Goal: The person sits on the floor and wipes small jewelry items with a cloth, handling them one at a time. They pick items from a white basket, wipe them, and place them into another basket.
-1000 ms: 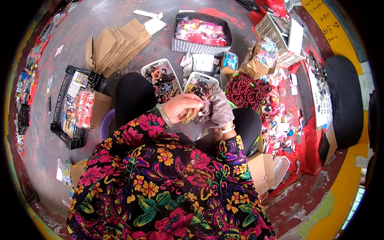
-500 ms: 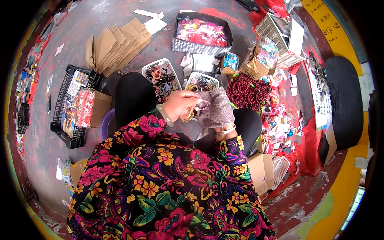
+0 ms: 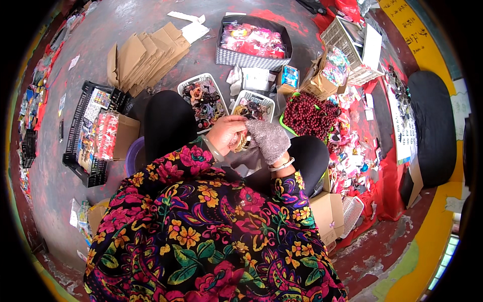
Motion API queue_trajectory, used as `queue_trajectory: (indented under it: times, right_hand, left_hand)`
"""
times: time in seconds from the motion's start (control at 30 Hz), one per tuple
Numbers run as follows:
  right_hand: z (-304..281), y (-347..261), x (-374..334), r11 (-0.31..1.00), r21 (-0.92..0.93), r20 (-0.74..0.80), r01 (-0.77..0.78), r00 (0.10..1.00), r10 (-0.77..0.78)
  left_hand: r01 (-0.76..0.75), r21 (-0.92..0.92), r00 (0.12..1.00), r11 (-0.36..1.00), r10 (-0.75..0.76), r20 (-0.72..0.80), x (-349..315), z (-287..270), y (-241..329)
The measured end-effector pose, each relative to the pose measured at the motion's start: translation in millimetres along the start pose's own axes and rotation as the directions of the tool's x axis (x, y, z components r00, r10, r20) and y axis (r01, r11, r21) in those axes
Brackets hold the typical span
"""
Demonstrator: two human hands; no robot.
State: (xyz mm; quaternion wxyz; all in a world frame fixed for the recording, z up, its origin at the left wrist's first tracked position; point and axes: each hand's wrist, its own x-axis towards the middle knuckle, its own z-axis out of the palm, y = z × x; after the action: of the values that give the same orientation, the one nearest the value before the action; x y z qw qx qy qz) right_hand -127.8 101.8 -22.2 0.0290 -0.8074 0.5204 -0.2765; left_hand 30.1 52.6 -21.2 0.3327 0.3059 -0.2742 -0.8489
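Observation:
Over the two small baskets, in front of my lap, my hands are close together. My left hand (image 3: 224, 133) is closed, its fingers pinching a small bunch of gold and pearl-white beaded bands (image 3: 242, 143). A greyish-mauve plush cloth (image 3: 268, 137) covers most of my right hand (image 3: 279, 162) like a mitt, so its fingers are hidden. The cloth's end touches the beaded bands and my left fingertips. Just beyond lie a white basket of hair scrunchies (image 3: 200, 103) and a smaller white basket (image 3: 253, 93) of mixed small accessories.
Dark red beads (image 3: 312, 116) fill a green tray at the right. A checked bin (image 3: 254, 64) of pink packets stands farther back. Folded cardboard (image 3: 146, 58) and a black crate (image 3: 75, 161) are at the left. Loose trinkets (image 3: 349, 156) cover red cloth at the right.
The thin pinkish loop with a pale bead, earlier stretched between my hands, no longer shows. My left hand has moved slightly right and lower; the plush cloth has turned and its lower edge hangs down.

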Motion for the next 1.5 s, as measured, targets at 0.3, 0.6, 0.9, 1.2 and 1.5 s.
queue_trajectory:
  times: [0.3, 0.6, 0.9, 1.2, 1.5]
  right_hand:
    - [-11, -3, -2, 0.997, 0.038, -0.101, 0.06, 0.993, -0.056]
    - [-29, -13, 4, 0.949, 0.28, 0.035, -0.143, 0.99, 0.138]
    - [-21, -8, 9, 0.948, 0.251, -0.029, -0.197, 0.977, 0.21]
    - [-1, -7, -1, 0.998, 0.064, -0.032, 0.001, 0.999, 0.001]
    - [-9, -15, 12, 0.977, -0.051, 0.088, -0.208, 0.973, 0.212]
  left_hand:
    - [0.033, -0.16, 0.999, 0.986, -0.033, 0.003, -6, 6, 16]
    - [-0.082, -0.119, 0.997, 0.989, 0.079, -0.025, -3, -3, 37]
    - [0.132, 0.378, 0.975, 0.917, -0.189, 0.12, -11, -5, 39]
    - [-0.231, 0.916, 0.962, 0.329, 0.221, 0.163, -7, 5, 20]
    - [-0.27, 0.955, 0.896, 0.124, 0.396, 0.202, -8, 9, 4]
